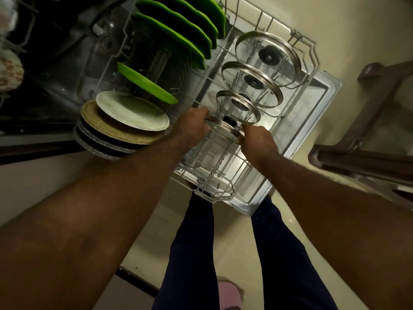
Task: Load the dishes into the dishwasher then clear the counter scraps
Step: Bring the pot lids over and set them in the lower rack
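Observation:
Both hands grip a small glass pot lid [223,128] with a steel rim and black knob, held tilted over the tines of the lower dishwasher rack [312,54]. My left hand [193,126] holds its left edge and my right hand [257,139] its right edge. Three larger glass lids [268,59] stand in a row in the rack just beyond it. Several green plates [178,34] stand in the rack's left half, with a white plate [131,110], a tan plate [116,130] and dark plates [98,144] nearest me.
The open dishwasher door [317,108] lies under the rack. A brown chair or stool frame [366,135] stands to the right on the cream tiled floor. My legs in dark trousers are below the door's near corner. Patterned crockery [9,72] shows at the far left.

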